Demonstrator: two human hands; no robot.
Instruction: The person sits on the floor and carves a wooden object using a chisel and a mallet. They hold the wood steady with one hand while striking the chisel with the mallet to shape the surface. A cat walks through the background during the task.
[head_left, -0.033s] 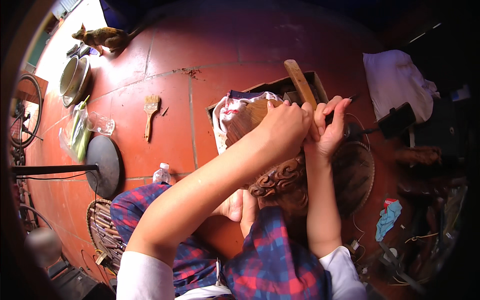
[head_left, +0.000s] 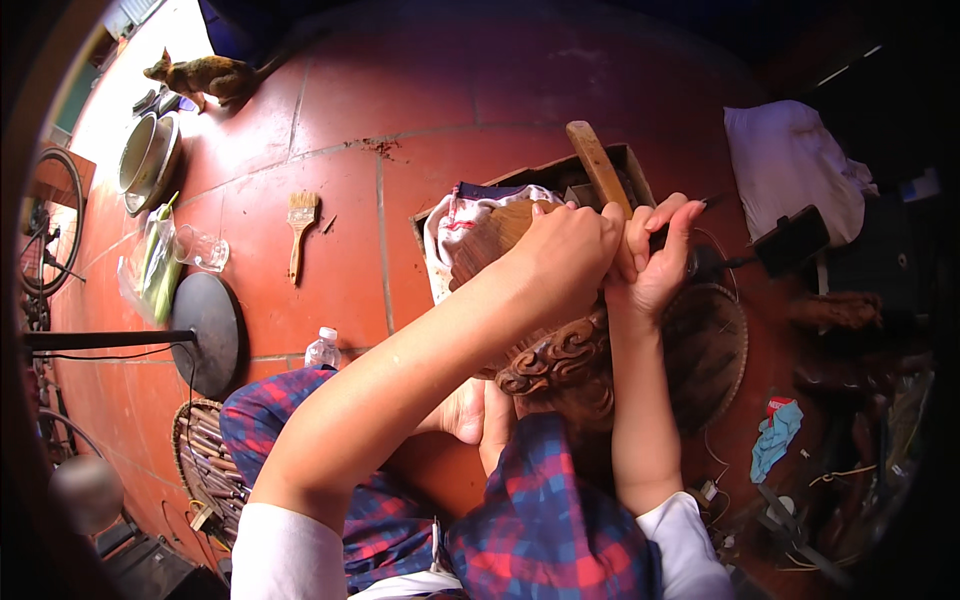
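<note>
A carved brown wooden piece (head_left: 560, 370) with curling scrollwork lies before me, close to my bare feet. My left hand (head_left: 570, 250) is closed over its upper end, knuckles up, and whatever it grips is hidden. Against it, my right hand (head_left: 655, 245) is closed too, its fingers curled and thumb raised. A small dark tip shows by that thumb; I cannot tell what it belongs to. Just beyond the hands, a light wooden bar (head_left: 597, 160) slants out of a shallow box (head_left: 632, 165). A white and red cloth (head_left: 455, 225) lies beneath the carving's far left side.
On the red tiles lie a flat brush (head_left: 302, 222), a clear cup (head_left: 203, 248) and a small bottle (head_left: 323, 348). A round black stand base (head_left: 208, 333) and a basket of wooden-handled tools (head_left: 205, 455) are left. Right are a round tray (head_left: 735, 345) and phone (head_left: 792, 240).
</note>
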